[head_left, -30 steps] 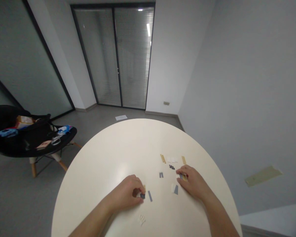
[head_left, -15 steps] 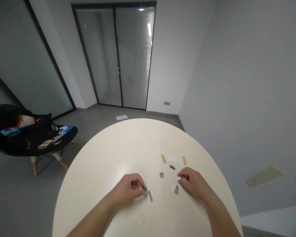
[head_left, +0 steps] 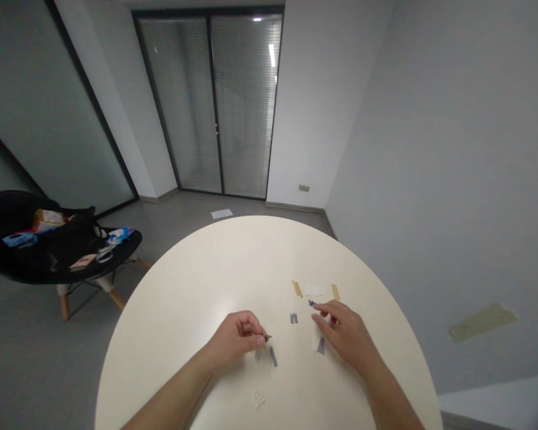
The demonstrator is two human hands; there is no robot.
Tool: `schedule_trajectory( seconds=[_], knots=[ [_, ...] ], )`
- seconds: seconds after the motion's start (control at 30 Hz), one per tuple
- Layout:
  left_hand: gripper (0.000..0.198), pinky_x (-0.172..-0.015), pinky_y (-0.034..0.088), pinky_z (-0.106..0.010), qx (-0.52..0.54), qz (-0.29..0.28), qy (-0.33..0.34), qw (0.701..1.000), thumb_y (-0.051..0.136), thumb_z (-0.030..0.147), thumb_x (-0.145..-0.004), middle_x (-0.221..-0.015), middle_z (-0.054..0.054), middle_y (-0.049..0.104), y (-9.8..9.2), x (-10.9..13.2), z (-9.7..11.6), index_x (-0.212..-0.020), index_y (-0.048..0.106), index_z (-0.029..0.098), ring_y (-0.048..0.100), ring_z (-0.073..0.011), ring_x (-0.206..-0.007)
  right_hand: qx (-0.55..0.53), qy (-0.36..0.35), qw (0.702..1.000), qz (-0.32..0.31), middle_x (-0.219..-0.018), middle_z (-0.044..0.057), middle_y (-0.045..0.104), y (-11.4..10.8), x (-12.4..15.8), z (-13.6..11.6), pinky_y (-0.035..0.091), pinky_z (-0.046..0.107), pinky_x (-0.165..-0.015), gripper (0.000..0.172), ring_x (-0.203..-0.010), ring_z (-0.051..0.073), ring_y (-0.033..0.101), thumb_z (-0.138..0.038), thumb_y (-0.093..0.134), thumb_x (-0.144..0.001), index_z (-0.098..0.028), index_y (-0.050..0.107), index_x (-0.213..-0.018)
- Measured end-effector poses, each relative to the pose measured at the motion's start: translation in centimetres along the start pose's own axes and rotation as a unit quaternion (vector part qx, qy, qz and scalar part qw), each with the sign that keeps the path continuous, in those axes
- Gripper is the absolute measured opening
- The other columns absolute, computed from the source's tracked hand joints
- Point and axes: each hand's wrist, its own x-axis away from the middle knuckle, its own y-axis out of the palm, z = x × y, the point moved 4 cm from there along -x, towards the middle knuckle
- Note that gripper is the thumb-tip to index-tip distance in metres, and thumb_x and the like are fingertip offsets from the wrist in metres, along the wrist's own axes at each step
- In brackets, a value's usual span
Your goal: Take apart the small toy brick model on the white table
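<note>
My left hand (head_left: 239,338) is closed in a pinch on a small dark piece (head_left: 268,338), held just above the table. Close by lies a narrow grey strip (head_left: 273,356). My right hand (head_left: 342,327) has thumb and forefinger apart, with the forefinger tip at a cluster of small black pieces (head_left: 311,303). Partly under that hand, a grey wedge-shaped piece (head_left: 321,346) lies beside a pale one. Something yellowish shows faintly behind the right fingers. Two short grey pieces (head_left: 294,318) sit between the hands.
Tan strips (head_left: 297,289) and white pieces (head_left: 314,291) lie farther back on the round cream table (head_left: 197,269). Several cream bits (head_left: 258,400) are near the front. A black chair (head_left: 49,263) loaded with belongings stands at left, and a wall rises at right.
My right hand has moved left and away from me to the black pieces, its fingers parting. My left hand has turned slightly, keeping its pinch on the dark piece.
</note>
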Motion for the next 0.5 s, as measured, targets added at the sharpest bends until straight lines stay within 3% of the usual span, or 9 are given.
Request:
schedule_trajectory(
  seconds=[0.13, 0.23, 0.5],
  knots=[
    [0.044, -0.062, 0.042, -0.025, -0.005, -0.007, -0.002, 1.000, 0.090, 0.044, -0.058, -0.073, -0.006, 0.071, 0.3, 0.0, -0.2, -0.067, 0.059, 0.013, 0.061, -0.0129, -0.063, -0.083, -0.142, 0.986, -0.008, -0.086, 0.007, 0.069, 2.4, 0.7, -5.2, 0.050, 0.030, -0.067, 0.019, -0.076, 0.017, 0.062, -0.029, 0.060, -0.089, -0.021, 0.069, -0.103],
    [0.043, -0.060, 0.039, -0.025, -0.010, -0.011, 0.001, 1.000, 0.090, 0.043, -0.059, -0.071, -0.005, 0.070, 0.4, 0.0, -0.2, -0.066, 0.060, 0.013, 0.058, -0.0118, -0.061, -0.116, -0.203, 0.972, -0.016, -0.083, 0.005, 0.070, 3.7, 1.2, -8.0, 0.050, 0.030, -0.070, 0.015, -0.077, 0.017, 0.062, -0.024, 0.061, -0.089, -0.022, 0.069, -0.101],
    [0.044, -0.059, 0.038, -0.024, -0.025, -0.008, -0.002, 1.000, 0.090, 0.044, -0.057, -0.067, -0.003, 0.066, 0.4, 0.0, -0.5, -0.065, 0.059, 0.013, 0.054, -0.0109, -0.059, -0.133, -0.209, 0.969, -0.022, -0.076, 0.003, 0.069, 4.4, 1.1, -9.0, 0.046, 0.028, -0.064, 0.012, -0.071, 0.016, 0.061, -0.018, 0.059, -0.088, -0.023, 0.069, -0.091]
  ],
)
